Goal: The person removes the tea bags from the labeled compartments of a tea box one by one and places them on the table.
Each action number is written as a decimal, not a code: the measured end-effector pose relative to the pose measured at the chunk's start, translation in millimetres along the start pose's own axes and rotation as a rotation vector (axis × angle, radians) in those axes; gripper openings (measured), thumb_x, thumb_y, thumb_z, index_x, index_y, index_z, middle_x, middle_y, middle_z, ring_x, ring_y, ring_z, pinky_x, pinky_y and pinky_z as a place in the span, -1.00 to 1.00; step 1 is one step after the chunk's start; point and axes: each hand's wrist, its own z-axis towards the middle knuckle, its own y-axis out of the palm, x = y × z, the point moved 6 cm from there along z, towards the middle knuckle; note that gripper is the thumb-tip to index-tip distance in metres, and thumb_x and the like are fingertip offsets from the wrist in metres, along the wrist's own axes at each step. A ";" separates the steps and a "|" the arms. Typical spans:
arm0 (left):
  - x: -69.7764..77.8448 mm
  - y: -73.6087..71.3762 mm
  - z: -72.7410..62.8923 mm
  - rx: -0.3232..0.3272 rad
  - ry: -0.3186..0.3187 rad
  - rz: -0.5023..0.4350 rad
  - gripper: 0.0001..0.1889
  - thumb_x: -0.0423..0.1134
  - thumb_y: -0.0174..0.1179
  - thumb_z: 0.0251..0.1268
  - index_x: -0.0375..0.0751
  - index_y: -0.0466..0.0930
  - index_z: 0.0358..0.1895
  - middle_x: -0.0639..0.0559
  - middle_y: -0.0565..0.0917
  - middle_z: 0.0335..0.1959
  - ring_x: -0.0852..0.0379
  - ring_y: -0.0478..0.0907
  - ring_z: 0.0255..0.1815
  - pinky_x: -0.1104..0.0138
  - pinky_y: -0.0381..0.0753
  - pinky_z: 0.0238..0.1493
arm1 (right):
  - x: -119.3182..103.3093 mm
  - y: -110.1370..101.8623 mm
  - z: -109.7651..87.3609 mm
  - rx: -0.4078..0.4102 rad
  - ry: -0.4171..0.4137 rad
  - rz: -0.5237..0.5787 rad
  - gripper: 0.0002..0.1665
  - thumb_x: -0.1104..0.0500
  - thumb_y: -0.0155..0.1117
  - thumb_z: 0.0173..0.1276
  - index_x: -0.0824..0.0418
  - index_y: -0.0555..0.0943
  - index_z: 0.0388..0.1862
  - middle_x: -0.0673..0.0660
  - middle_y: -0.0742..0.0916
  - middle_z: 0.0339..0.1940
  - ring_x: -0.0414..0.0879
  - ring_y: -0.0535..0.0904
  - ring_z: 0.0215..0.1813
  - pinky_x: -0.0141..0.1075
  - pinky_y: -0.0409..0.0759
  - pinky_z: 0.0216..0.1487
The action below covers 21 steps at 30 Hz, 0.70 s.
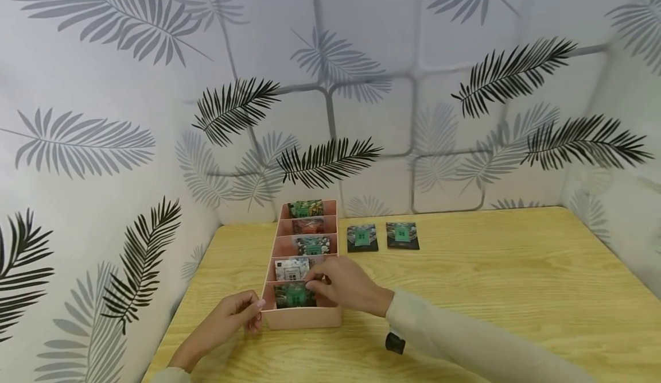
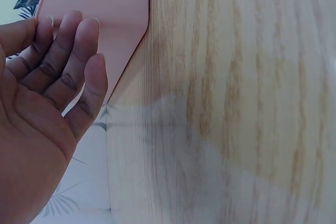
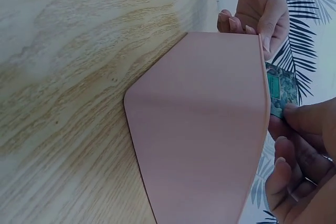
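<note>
A pink divided organizer box (image 1: 302, 317) stands on the table, with small packets upright in its compartments. My left hand (image 1: 238, 316) pinches its rim at the near left corner; in the left wrist view, the thumb and index finger of this hand (image 2: 50, 85) meet at the edge. With thumb and fingers, my right hand (image 1: 347, 284) pinches the upper right corner of a dark green packet (image 1: 295, 296) in the nearest compartment. The right wrist view has that packet (image 3: 281, 88) rising above the rim, the thumb against its edge. A white packet (image 1: 291, 269) sits in the compartment behind.
Further back in the box are a dark packet with white spots (image 1: 313, 246), a red packet (image 1: 307, 226) and a green-yellow packet (image 1: 305, 208). Two dark packets with green labels, a left one (image 1: 362, 238) and a right one (image 1: 403, 236), lie on the wooden table (image 1: 490, 274). Leaf-patterned curtain (image 1: 372, 113) surrounds it.
</note>
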 end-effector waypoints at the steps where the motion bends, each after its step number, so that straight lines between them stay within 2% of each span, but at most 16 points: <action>1: 0.2 -0.1 -0.2 0.001 -0.001 0.002 -0.61 -0.10 -0.06 0.72 -0.43 0.50 -0.16 -0.50 0.62 -0.24 -0.19 0.64 -0.32 0.09 0.72 -0.25 | -0.3 -2.1 -0.3 0.011 0.004 0.007 -0.87 0.11 0.37 0.49 0.06 0.81 -0.12 -0.12 0.79 -0.29 -0.43 0.55 -0.43 -0.46 0.50 -0.40; 5: 1.5 -0.4 -0.6 0.003 -0.005 0.013 -0.61 -0.09 -0.05 0.72 -0.41 0.50 -0.16 -0.46 0.64 -0.25 -0.25 0.64 -0.32 0.09 0.72 -0.25 | 0.6 -10.3 -1.5 0.050 0.028 0.040 -0.87 0.10 0.35 0.50 0.05 0.80 -0.09 -0.16 0.76 -0.35 -0.40 0.56 -0.42 -0.44 0.52 -0.39; 10: -0.5 0.4 0.2 0.004 -0.008 0.032 -0.62 -0.08 -0.04 0.71 -0.38 0.52 -0.17 -0.43 0.65 -0.26 -0.23 0.65 -0.32 0.09 0.72 -0.26 | 2.3 -21.4 -3.8 0.091 0.040 0.070 -0.86 0.09 0.33 0.52 0.04 0.79 -0.10 -0.15 0.74 -0.40 -0.35 0.51 -0.51 -0.41 0.48 -0.45; 16: -1.3 -0.7 0.6 -0.002 0.006 0.053 -0.63 -0.10 -0.04 0.71 -0.37 0.52 -0.18 -0.43 0.65 -0.28 -0.22 0.66 -0.33 0.08 0.73 -0.26 | 3.2 -35.5 -6.9 0.133 0.031 0.047 -0.86 0.10 0.33 0.52 0.05 0.78 -0.07 -0.17 0.73 -0.38 -0.27 0.47 -0.54 -0.39 0.43 -0.47; 21: 1.8 -1.9 0.5 -0.001 0.025 0.078 -0.65 -0.13 -0.03 0.71 -0.36 0.53 -0.20 -0.41 0.66 -0.30 -0.12 0.66 -0.37 0.11 0.72 -0.28 | 7.9 -45.0 -10.2 0.168 0.035 0.037 -0.86 0.06 0.31 0.53 0.02 0.76 -0.06 -0.20 0.73 -0.37 -0.28 0.48 -0.52 -0.37 0.43 -0.46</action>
